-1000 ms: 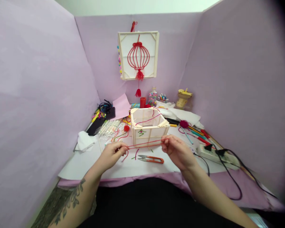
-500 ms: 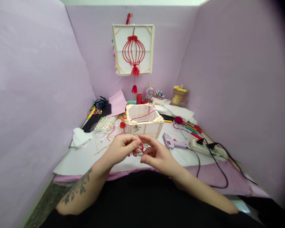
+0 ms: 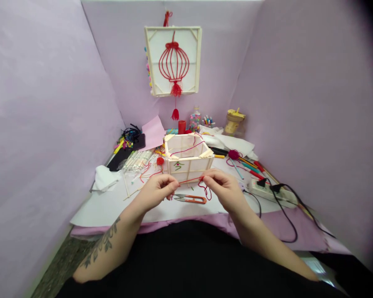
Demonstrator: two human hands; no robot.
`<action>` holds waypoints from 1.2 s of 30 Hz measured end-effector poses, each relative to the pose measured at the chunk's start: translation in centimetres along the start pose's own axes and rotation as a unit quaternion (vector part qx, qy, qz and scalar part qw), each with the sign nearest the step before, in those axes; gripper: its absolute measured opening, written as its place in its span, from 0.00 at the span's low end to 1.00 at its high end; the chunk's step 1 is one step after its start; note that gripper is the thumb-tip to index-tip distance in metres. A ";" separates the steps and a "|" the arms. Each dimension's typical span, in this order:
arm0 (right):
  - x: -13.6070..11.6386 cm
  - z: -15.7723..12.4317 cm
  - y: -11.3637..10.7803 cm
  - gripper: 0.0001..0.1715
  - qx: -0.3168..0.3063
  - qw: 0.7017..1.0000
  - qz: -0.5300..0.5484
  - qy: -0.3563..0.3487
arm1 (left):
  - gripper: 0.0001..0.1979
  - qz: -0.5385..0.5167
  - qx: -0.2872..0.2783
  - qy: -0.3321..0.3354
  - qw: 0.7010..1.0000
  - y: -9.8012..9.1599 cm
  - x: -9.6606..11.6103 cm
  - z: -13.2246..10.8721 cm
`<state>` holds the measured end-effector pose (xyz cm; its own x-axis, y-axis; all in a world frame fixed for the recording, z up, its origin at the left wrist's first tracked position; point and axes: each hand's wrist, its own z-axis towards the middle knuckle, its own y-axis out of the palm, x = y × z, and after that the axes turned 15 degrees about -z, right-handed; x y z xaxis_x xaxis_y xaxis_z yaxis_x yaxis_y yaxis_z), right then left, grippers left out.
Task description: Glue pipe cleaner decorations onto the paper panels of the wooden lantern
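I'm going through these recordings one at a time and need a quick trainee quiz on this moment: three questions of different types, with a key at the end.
1. True or false: the left hand and the right hand both hold the red yarn.
2. Relative to the wooden-framed box, where do the orange-handled snips lie? A) inside it; B) on the white tabletop, on the wearer's side; C) beyond it, by the back wall.
3. What figure decorates the framed panel hanging above the box?

Key: 1. True. 2. B. 3. A red lantern with a tassel.
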<state>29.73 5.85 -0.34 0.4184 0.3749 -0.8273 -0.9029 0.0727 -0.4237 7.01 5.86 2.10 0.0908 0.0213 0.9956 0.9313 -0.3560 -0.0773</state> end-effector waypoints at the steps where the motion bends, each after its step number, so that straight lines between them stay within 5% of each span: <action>1: 0.2 0.1 -0.3 0.13 0.009 1.000 0.008 0.011 | 0.16 0.002 -0.001 -0.004 1.000 -0.1 -0.1 0.0; 9: 2.6 0.1 -2.4 0.14 0.113 0.987 0.070 0.096 | 0.16 0.029 0.052 0.009 0.998 -2.5 -1.7 -1.2; 16: 3.4 -0.1 -3.2 0.14 0.165 0.978 0.069 0.112 | 0.15 -0.007 0.175 0.058 0.983 -5.2 -1.7 -2.2; 19: 2.1 -0.2 -2.4 0.14 0.111 0.990 0.019 0.088 | 0.16 -0.074 0.166 0.056 0.982 -4.0 -1.3 -2.6; 24: -1.8 0.0 -0.3 0.15 -0.042 0.998 -0.042 0.034 | 0.22 -0.247 -0.022 -0.077 0.966 2.0 -1.9 -2.4; 27: -3.3 -0.3 0.6 0.14 -0.145 0.986 -0.073 -0.024 | 0.22 -0.400 -0.001 -0.093 0.912 4.2 -2.5 -1.6; 31: -3.1 -1.1 1.1 0.15 -0.203 0.974 -0.086 -0.060 | 0.18 -0.551 0.018 -0.120 0.825 4.3 -2.8 -1.0; 36: -2.3 -1.7 1.5 0.16 -0.215 0.970 -0.092 -0.064 | 0.13 -0.543 0.006 -0.161 0.824 4.1 -3.4 -1.1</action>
<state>27.62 3.57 0.31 0.5276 0.5063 -0.6822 -0.6783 -0.2324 -0.6971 10.13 3.30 -1.56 -0.7112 0.5689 0.4131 0.5282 0.0446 0.8479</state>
